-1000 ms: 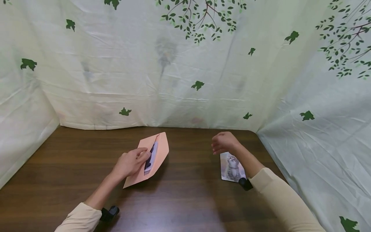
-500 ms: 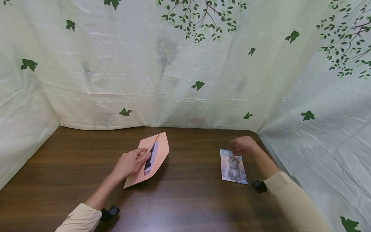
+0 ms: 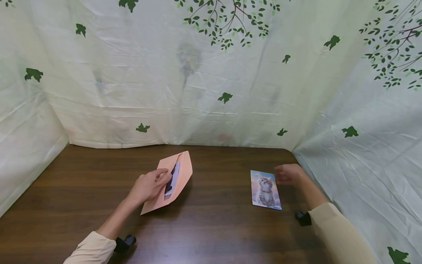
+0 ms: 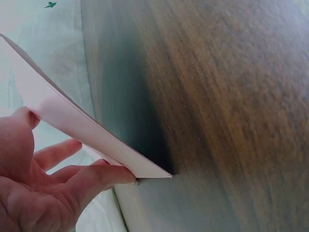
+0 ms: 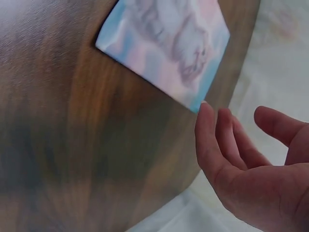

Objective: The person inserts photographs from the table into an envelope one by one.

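Note:
My left hand [image 3: 149,186] grips a peach-pink envelope [image 3: 183,181], which is tilted above the left half of the table. Inside its mouth shows a lilac-and-dark card [image 3: 176,175], partly hidden by the paper. The left wrist view has the envelope [image 4: 77,116] edge-on, thumb on one side and fingers on the other. Flat on the table to the right lies a picture card [image 3: 265,190] of a grey kitten. My right hand [image 3: 290,173] is just beyond its upper right corner, holding nothing. In the right wrist view its fingers [image 5: 207,137] are loosely bent, the thumb apart.
The dark wooden table [image 3: 214,227] spans the lower view. White cloth [image 3: 197,121] with leaf prints hangs behind it and along both sides, with the right-hand cloth [image 3: 379,165] near my right arm. Black wrist devices [image 3: 125,242] sit at both cuffs.
My right hand has moved right, from above the kitten card to beside its corner, uncovering the whole picture. The left hand and envelope have stayed put.

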A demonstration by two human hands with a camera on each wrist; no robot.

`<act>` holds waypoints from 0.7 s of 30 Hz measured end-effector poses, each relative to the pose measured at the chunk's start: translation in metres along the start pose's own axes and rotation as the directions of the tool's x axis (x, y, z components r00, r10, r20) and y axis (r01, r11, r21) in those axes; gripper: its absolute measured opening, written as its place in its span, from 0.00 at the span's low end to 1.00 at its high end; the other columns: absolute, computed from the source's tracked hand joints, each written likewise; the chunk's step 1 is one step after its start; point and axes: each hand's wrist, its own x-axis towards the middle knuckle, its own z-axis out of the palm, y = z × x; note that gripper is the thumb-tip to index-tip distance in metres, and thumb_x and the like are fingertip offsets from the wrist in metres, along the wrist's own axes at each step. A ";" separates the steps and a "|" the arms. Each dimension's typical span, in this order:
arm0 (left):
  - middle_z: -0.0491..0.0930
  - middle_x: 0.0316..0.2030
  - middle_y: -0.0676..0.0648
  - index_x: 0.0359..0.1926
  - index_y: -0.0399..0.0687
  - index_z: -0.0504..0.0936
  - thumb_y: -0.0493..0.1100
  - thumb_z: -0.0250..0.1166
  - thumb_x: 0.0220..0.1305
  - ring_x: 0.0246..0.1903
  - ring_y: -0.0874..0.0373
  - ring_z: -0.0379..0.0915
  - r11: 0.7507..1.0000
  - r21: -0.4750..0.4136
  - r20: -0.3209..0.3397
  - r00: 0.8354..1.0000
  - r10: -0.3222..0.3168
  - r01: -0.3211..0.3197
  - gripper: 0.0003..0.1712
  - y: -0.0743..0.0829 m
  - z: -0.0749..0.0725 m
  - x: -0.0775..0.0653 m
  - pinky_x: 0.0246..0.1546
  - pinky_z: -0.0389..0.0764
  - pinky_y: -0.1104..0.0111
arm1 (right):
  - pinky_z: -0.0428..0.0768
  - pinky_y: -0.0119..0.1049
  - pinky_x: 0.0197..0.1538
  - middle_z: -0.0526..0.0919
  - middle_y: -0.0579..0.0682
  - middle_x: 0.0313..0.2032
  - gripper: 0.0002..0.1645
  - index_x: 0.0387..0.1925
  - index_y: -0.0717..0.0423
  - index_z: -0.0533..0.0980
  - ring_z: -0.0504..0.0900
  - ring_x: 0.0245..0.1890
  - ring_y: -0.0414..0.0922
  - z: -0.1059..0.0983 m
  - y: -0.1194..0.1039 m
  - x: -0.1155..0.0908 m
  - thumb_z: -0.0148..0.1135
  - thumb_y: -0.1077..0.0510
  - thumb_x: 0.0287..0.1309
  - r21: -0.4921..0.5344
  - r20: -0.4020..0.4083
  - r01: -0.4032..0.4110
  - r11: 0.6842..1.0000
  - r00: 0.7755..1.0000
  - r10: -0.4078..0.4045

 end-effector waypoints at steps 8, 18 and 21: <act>0.78 0.60 0.30 0.68 0.41 0.75 0.57 0.53 0.77 0.60 0.28 0.73 1.000 0.001 0.013 1.000 -0.017 0.017 0.31 -0.001 0.001 0.000 0.56 0.74 0.41 | 0.85 0.44 0.51 0.82 0.60 0.44 0.32 0.71 0.74 0.62 0.85 0.38 0.47 -0.007 0.016 0.005 0.50 0.59 0.72 0.033 0.006 -0.017 0.999 1.000 0.017; 0.80 0.59 0.31 0.68 0.42 0.75 0.58 0.53 0.77 0.60 0.30 0.74 1.000 0.002 0.007 1.000 -0.012 0.012 0.31 -0.002 0.001 0.001 0.56 0.74 0.41 | 0.85 0.39 0.49 0.78 0.66 0.54 0.33 0.72 0.72 0.62 0.82 0.39 0.46 -0.005 0.026 0.012 0.50 0.58 0.73 0.114 0.015 -0.062 0.992 0.998 0.061; 0.79 0.59 0.31 0.68 0.43 0.75 0.59 0.53 0.76 0.60 0.29 0.74 1.000 -0.003 0.006 1.000 -0.010 0.010 0.31 -0.002 0.001 0.001 0.55 0.74 0.41 | 0.84 0.37 0.46 0.80 0.60 0.48 0.32 0.72 0.71 0.63 0.82 0.37 0.44 -0.004 0.028 0.014 0.51 0.57 0.72 0.128 0.005 -0.069 0.989 0.998 0.069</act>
